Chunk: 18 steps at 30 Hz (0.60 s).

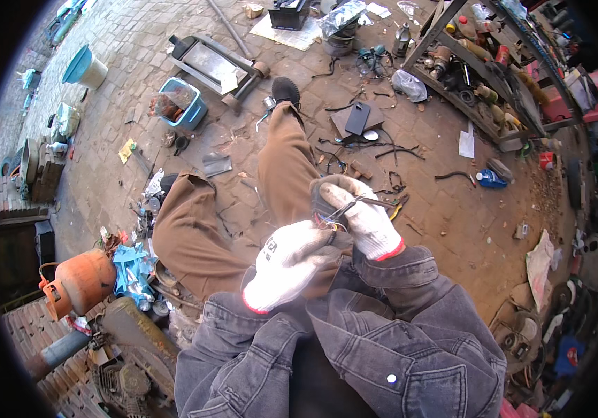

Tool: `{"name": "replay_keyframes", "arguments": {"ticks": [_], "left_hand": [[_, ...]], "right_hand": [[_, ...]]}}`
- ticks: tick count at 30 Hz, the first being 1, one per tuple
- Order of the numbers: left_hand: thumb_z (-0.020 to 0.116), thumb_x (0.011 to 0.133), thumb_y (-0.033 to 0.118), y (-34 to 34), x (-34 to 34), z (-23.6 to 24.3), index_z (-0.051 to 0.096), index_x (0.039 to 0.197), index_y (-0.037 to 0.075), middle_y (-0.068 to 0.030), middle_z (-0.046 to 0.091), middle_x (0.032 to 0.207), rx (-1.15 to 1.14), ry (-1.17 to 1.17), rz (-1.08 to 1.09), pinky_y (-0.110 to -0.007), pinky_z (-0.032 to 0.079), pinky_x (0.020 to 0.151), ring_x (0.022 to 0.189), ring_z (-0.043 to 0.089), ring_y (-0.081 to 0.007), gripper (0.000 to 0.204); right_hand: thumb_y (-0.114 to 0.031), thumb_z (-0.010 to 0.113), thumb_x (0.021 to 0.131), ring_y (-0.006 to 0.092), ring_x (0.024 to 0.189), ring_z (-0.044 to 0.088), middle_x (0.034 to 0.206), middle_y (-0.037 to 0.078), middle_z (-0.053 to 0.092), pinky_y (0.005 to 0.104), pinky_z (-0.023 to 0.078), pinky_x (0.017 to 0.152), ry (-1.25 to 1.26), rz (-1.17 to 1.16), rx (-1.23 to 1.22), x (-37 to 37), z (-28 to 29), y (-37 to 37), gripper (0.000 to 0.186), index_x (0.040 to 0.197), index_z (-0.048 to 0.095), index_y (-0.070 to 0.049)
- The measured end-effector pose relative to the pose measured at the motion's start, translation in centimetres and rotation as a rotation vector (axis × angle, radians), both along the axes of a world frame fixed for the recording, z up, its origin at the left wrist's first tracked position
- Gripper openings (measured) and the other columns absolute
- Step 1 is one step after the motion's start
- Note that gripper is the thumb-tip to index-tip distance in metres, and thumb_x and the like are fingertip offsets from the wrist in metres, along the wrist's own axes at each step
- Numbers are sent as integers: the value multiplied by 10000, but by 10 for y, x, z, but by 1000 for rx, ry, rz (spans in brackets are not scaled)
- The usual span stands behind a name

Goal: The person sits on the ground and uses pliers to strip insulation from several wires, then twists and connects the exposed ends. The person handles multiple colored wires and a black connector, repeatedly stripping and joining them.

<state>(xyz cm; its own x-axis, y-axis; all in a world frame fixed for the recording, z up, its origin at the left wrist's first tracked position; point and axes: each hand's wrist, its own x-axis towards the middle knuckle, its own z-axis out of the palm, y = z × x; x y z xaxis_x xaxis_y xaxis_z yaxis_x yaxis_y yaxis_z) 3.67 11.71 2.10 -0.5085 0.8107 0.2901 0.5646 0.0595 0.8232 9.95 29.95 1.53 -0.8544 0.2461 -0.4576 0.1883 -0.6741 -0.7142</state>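
Both my hands wear white work gloves with red cuffs and meet in front of my lap. My left hand (288, 258) is closed, its fingertips pinched at the lower end of a bundle of thin wires (335, 226), some yellow. Close beside it on the right, my right hand (370, 221) is curled shut around the dark upper part of the bundle. A thin dark strand (348, 207) crosses its fingers, and a dark length sticks out to the right. The gloves partly hide the wires' ends, so I cannot make out any small tool among them.
A black phone (357, 118) lies on a flat block ahead, with cut black cables (396, 148) around it. A blue basin (186, 104) and a low wheeled metal frame (212, 66) stand ahead left. Left of me lies an orange gas cylinder (86, 280); a cluttered rack (480, 76) stands far right.
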Motion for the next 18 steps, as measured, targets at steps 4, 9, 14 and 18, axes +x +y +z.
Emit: {"name": "replay_keyframes", "arguments": {"ticks": [4, 9, 14, 18], "left_hand": [[756, 787, 133, -1, 2, -2, 690, 1143, -31, -178, 681, 1116, -33, 23, 54, -402, 525, 898, 1010, 665, -350, 398], [705, 846, 116, 5, -4, -3, 680, 1164, -38, -146, 686, 1044, -145, -301, 87, -358, 520, 848, 933, 665, -279, 354], [673, 861, 62, 6, -7, 0, 683, 1109, -51, -94, 643, 898, -103, -444, 64, -296, 481, 734, 810, 597, -156, 273], [727, 871, 154, 5, -8, 4, 702, 1188, 56, -134, 692, 1007, -237, -397, 22, -367, 534, 813, 894, 678, -277, 333]], "right_hand": [[-212, 650, 984, 113, 838, 648, 986, 45, 682, 250, 533, 737, -69, -36, -41, 5, -11, -9, 258, 1152, 651, -16], [-253, 550, 1034, 146, 902, 635, 1070, 100, 671, 289, 537, 796, 53, -66, 288, 7, -26, 1, 312, 1204, 604, 3], [-4, 609, 933, 240, 1232, 570, 1326, 168, 572, 374, 470, 1056, 239, -335, 689, 7, -25, 19, 433, 1336, 453, 9], [-164, 751, 909, 219, 1214, 540, 1377, 183, 527, 356, 446, 1057, 497, -375, 768, 11, -23, 28, 564, 1363, 449, -22]]}}
